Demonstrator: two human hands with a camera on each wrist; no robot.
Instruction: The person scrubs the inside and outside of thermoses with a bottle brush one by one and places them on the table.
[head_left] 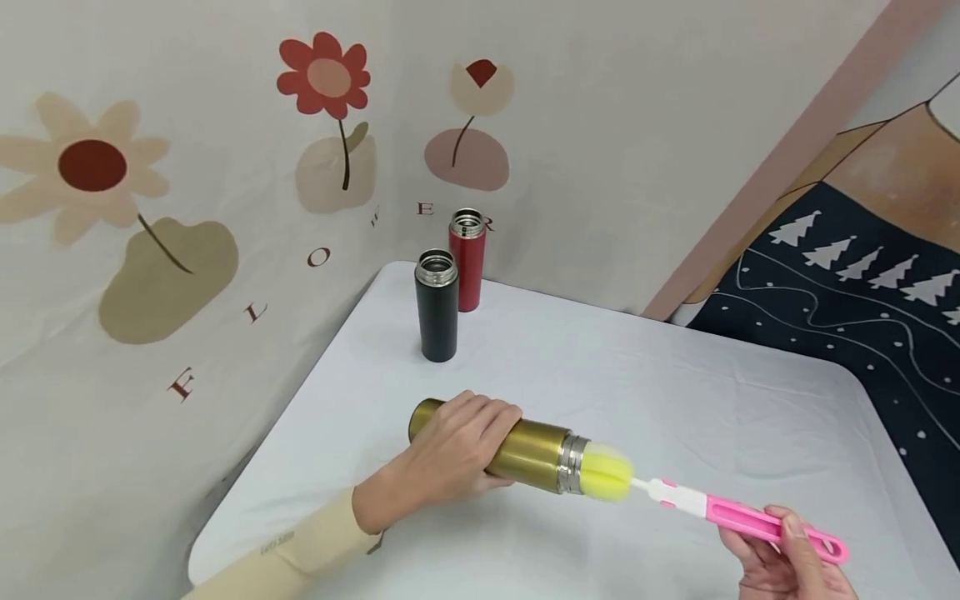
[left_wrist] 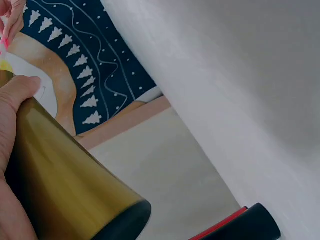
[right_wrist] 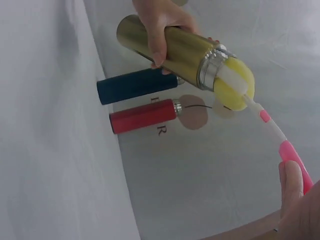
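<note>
The left hand is wrapped around the body of the gold flask, holding it on its side just above the white-covered bench, mouth pointing toward the right hand. That hand pinches the pink handle of the bottle brush near its far end, thumb on top; the yellow sponge head sits at the steel mouth of the flask, partly inside it.

The flask looks rigid metal with a smooth, glossy skin, so it is probably slippery when wet and wants a full wrap around the middle of the barrel, as the left hand has it, not a fingertip hold. Empty, it is likely fairly light. The sponge is soft and will squash to pass the neck; the thin white stem between sponge and handle looks as if it could flex, so a grip closer to the stem would likely give more control than one at the tail.

Further back on the bench stand a black flask and a red flask, both upright, lids off, close together near the flower-printed backdrop
</note>
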